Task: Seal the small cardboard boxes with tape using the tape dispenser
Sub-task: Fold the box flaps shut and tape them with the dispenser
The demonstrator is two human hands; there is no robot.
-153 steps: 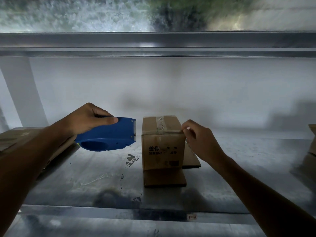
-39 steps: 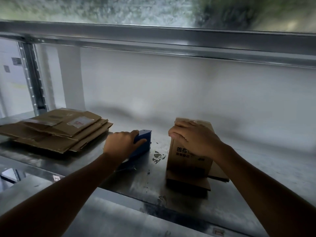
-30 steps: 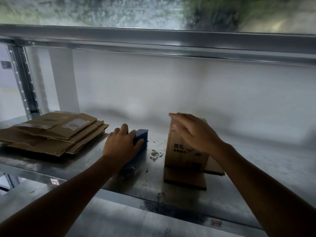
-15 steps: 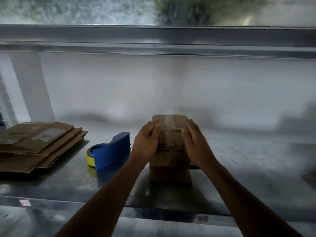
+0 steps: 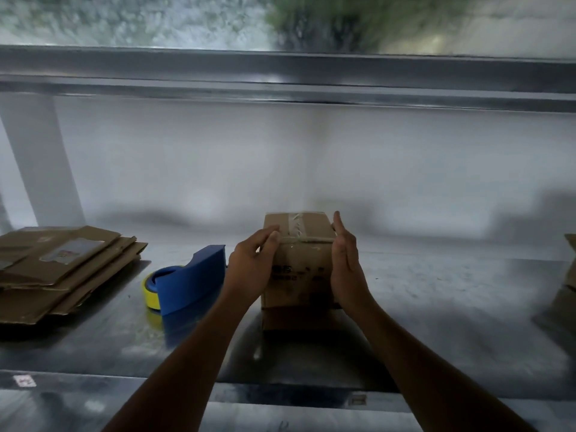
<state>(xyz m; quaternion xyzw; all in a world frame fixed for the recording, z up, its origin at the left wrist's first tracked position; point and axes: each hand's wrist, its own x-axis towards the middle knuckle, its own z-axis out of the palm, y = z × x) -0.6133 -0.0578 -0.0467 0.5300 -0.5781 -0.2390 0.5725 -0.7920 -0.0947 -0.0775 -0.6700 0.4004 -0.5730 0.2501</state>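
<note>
- The small cardboard box (image 5: 299, 275) stands upright near the middle of the metal shelf (image 5: 436, 307), a little right of centre in the head view.
- A strip of clear tape (image 5: 294, 224) runs across the box's closed top and over its near top edge.
- Dark print shows on the near face of the box, too blurred to read.
- The box rests on a flat piece of cardboard (image 5: 299, 319), which shows below its near face.
- The left hand (image 5: 249, 269) lies against the box's left side, its fingers only gently bent and its fingertips at the top near edge beside the tape.
- The right hand (image 5: 346, 266) is pressed flat against the box's right side, its fingers straight, held together and pointing up past the top edge.
- Neither hand curls round anything; the box sits between the two palms.
- The blue tape dispenser (image 5: 193, 279) lies on the shelf just to the left of the left hand, apart from both hands.
- A yellow tape roll (image 5: 149, 291) shows at the dispenser's left end.
- Further left, a stack of flattened cardboard boxes (image 5: 62, 269) lies on the shelf, with a pale label on the top piece.
- At the right edge of the view more cardboard (image 5: 567, 291) is partly cut off, well apart from the box.
- A metal beam (image 5: 280, 70) crosses the view above, and a pale wall (image 5: 280, 166) stands behind the shelf.
</note>
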